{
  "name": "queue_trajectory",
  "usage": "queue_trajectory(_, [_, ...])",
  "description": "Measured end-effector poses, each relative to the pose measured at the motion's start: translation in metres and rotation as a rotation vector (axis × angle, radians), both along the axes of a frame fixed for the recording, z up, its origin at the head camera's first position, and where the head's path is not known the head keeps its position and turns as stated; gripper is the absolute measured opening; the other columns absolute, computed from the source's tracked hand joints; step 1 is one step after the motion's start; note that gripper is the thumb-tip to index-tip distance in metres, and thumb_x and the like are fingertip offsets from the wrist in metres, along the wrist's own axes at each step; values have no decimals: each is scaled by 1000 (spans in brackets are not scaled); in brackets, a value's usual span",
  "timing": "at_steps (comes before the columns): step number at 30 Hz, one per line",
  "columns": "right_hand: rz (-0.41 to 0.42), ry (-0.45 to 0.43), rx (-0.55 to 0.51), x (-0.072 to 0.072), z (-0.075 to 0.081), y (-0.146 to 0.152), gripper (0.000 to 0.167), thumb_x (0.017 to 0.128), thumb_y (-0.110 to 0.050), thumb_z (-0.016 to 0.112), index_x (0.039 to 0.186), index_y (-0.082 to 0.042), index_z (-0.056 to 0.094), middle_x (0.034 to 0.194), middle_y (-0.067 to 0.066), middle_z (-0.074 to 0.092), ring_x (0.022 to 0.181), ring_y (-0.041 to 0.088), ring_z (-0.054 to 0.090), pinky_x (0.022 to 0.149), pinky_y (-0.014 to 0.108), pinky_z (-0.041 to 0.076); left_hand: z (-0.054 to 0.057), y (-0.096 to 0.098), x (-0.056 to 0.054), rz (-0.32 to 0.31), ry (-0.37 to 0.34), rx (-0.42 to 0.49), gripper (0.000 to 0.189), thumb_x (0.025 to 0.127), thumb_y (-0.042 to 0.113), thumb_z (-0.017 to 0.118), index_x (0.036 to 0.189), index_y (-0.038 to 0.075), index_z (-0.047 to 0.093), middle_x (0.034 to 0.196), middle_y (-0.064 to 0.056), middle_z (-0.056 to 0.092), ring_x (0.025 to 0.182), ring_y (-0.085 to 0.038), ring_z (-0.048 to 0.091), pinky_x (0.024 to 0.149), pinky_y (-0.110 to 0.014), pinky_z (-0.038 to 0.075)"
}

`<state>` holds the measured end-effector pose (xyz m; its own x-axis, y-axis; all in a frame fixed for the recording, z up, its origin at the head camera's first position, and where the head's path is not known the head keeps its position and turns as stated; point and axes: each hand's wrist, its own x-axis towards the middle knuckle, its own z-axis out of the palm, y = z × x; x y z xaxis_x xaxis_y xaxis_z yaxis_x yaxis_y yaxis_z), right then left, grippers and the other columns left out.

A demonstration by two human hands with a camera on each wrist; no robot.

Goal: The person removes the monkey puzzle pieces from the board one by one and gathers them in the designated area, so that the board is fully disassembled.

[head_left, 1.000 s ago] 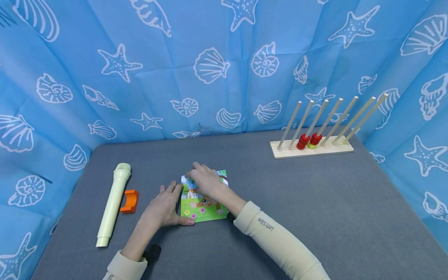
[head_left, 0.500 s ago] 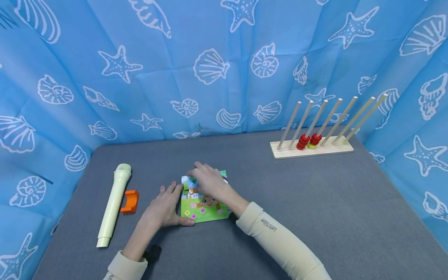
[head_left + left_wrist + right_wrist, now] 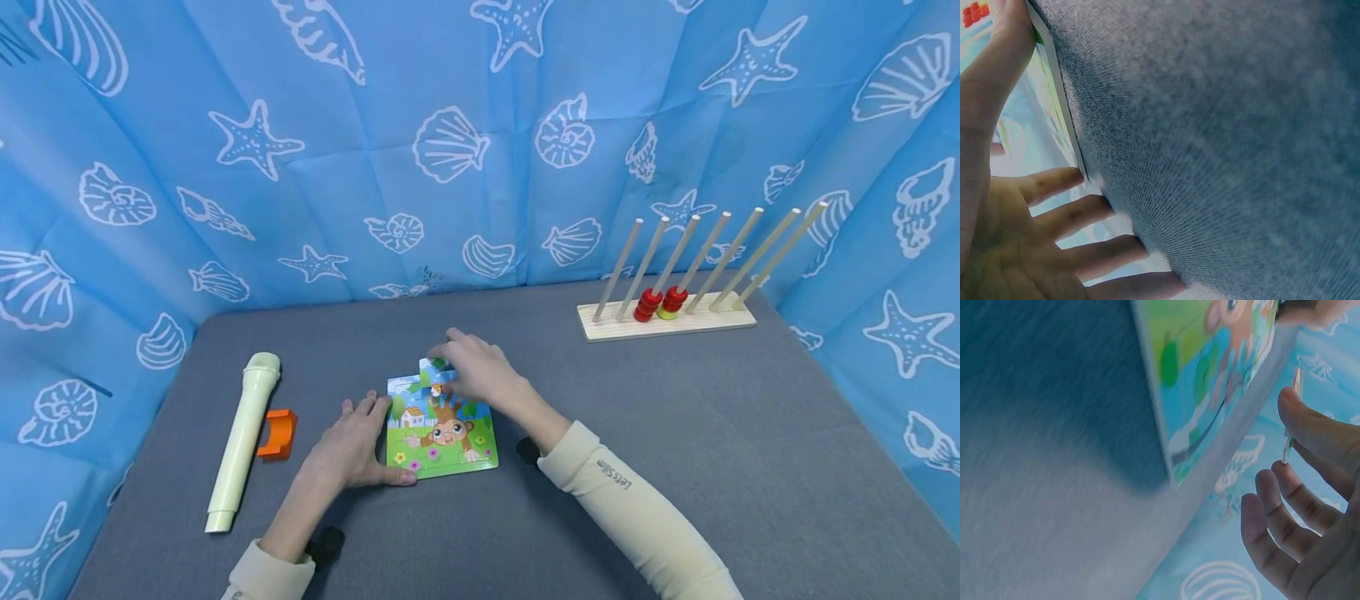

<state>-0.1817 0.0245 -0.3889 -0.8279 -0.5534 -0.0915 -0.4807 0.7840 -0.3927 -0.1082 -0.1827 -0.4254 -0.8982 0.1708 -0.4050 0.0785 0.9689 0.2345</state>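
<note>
Head: puzzle (image 3: 442, 435) lies flat on the grey table (image 3: 712, 450), monkey picture up. Left hand (image 3: 351, 448) at its left side, fingers spread and fairly straight, thumb at the near left corner. Right hand (image 3: 486, 372) pinches a puzzle piece (image 3: 431, 375) at the far edge; from here the piece overlaps that edge. Pale green microphone (image 3: 243, 442) off to the left, orange block (image 3: 279, 433) just beside it. Peg stand (image 3: 600, 331) at far right, red rings (image 3: 648, 305) on two pegs. Blue shell-print curtain (image 3: 337, 167) behind.

Left wrist: thumb and index fingertip against the puzzle edge, fingers apart, nothing gripped.

Right wrist: piece edge-on between thumb and fingers, apart from the puzzle. Other fingers loosely bent. Can't read the piece's picture face.
</note>
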Motion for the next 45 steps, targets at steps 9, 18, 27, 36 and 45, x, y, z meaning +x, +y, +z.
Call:
queue_trajectory(9, [-42, -8, 25, -9, -3, 32, 48, 88, -16, 82, 134, -17, 69, 117, 7, 62, 92, 20, 60, 70, 38, 51, 3, 1, 2, 3, 5, -1, 126, 63, 70, 87, 157, 3, 34, 162, -34, 30, 142, -68, 29, 102, -79, 40])
queue_trajectory(18, [-110, -44, 44, -18, -10, 69, 48, 88, -13, 81, 134, -14, 68, 138, 14, 61, 126, 35, 61, 99, 61, 53, 3, 1, 3, -9, 17, 6, 125, 63, 69, 88, 157, 5, 35, 162, -33, 30, 142, -67, 29, 100, -79, 41])
queue_trajectory(27, [-114, -79, 84, -23, -17, 89, 48, 87, -14, 83, 133, -11, 68, 128, 13, 63, 118, 32, 62, 97, 56, 54, 3, 2, 3, -15, 18, -2, 125, 63, 68, 88, 157, 4, 36, 162, -33, 29, 142, -67, 30, 100, -79, 41])
queue_trajectory(36, [-105, -136, 113, -26, -16, 94, 47, 88, -16, 81, 134, -11, 68, 129, 14, 62, 120, 32, 60, 102, 57, 50, 3, 1, 3, -21, 21, 7, 125, 63, 68, 88, 157, 5, 36, 162, -33, 29, 142, -67, 30, 102, -77, 41])
queue_trajectory(45, [-92, -169, 112, -27, -16, 95, 47, 90, -17, 79, 135, -11, 66, 140, 19, 58, 130, 37, 56, 110, 61, 45, 5, -1, 5, -35, 31, 21, 124, 64, 66, 89, 158, 5, 35, 162, -34, 30, 141, -68, 30, 102, -77, 41])
